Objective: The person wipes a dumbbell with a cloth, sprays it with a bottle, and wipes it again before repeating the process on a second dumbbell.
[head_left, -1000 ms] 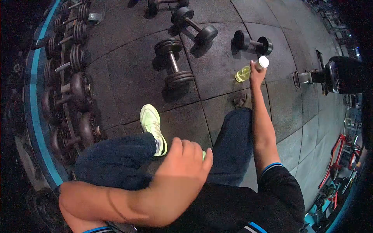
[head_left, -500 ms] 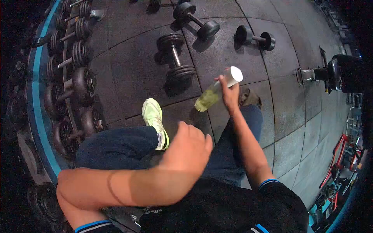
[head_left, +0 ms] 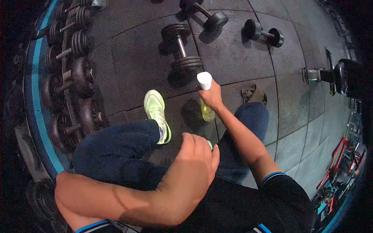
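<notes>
My right hand (head_left: 211,95) is wrapped round a clear bottle (head_left: 207,112) with a white top (head_left: 204,79) and yellow-green contents. The bottle is nearly upright, above the floor between my legs. My left hand (head_left: 194,155) is bent in front of my chest with its fingers curled, apart from the bottle. A small pale green patch (head_left: 210,145) shows between its index finger and thumb; I cannot tell what it is. Beyond the bottle, a dumbbell with plates (head_left: 181,48) lies on the floor.
Dark rubber tiles (head_left: 136,58) cover the floor. Two more dumbbells (head_left: 215,21) (head_left: 264,34) lie farther off. A rack of dumbbells (head_left: 83,77) runs along the left. My pale yellow shoe (head_left: 154,106) is in front of me, and a padded bench (head_left: 345,77) stands at right.
My right hand has moved left and slightly nearer with the bottle, which has turned from a slant to nearly upright. My left hand has shifted slightly toward me.
</notes>
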Demonstrator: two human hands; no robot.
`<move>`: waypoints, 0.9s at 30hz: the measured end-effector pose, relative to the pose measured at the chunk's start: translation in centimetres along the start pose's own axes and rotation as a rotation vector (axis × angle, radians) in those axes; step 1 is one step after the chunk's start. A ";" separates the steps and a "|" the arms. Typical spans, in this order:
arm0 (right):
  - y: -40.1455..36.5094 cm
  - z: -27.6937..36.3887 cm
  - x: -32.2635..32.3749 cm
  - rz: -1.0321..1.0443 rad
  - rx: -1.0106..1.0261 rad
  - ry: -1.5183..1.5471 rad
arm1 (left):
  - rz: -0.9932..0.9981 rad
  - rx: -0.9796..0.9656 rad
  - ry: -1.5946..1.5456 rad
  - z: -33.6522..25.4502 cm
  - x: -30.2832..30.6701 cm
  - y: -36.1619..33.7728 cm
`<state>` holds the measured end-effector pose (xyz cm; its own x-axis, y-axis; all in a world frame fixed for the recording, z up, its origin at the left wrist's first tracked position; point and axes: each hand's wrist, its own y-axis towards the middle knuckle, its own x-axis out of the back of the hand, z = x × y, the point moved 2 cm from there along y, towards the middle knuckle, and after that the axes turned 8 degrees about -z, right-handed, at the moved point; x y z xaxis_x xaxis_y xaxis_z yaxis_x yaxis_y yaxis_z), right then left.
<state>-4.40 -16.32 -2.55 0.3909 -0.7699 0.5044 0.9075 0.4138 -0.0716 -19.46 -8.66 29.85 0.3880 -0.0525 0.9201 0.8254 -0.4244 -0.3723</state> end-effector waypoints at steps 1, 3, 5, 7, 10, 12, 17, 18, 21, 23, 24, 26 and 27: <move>0.0 0.1 0.0 -0.006 -0.020 -0.007 | -0.008 -0.015 -0.004 0.0 0.0 -0.1; 0.0 0.1 0.0 -0.017 -0.063 -0.023 | -0.024 -0.047 -0.014 -0.2 0.0 -0.4; 0.1 0.0 0.0 0.003 -0.093 -0.016 | -0.014 -0.067 -0.027 -0.3 0.0 -0.7; -0.1 0.0 0.0 -0.002 -0.127 -0.018 | -0.012 -0.071 -0.036 -0.3 0.0 -1.0; -0.3 0.0 -0.2 -0.048 -0.184 -0.039 | -0.028 -0.040 -0.030 -0.2 -0.3 -1.3; -0.3 0.0 -0.3 -0.075 -0.228 -0.064 | -0.056 0.003 -0.028 -0.1 -0.7 -1.4; -0.2 -1.2 -0.3 -0.066 -0.226 0.004 | -0.156 0.090 -0.014 1.3 -3.2 -0.6; -0.1 -1.1 -0.2 -0.041 -0.243 0.000 | -0.171 0.101 0.013 1.6 -3.6 -0.6; 0.0 -0.6 0.1 -0.104 -0.215 -0.109 | -0.138 0.061 0.043 1.3 -3.5 -0.6; 0.1 -0.6 0.6 -0.152 -0.229 -0.117 | -0.145 0.031 0.036 0.7 -3.1 -0.5; 0.2 -0.6 0.7 -0.173 -0.236 -0.123 | -0.159 0.017 0.028 0.3 -2.6 -0.6; 0.4 -1.1 0.9 -0.164 -0.240 -0.089 | -0.126 0.000 0.000 -0.2 -1.7 -0.8; 0.4 -1.5 1.0 -0.156 -0.245 -0.071 | -0.077 -0.003 -0.022 -0.4 -1.2 -1.0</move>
<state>-3.47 -17.63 -3.36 0.2401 -0.7758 0.5835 0.9691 0.1571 -0.1899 -20.91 -8.55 29.21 0.3320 0.0001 0.9433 0.8519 -0.4294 -0.2998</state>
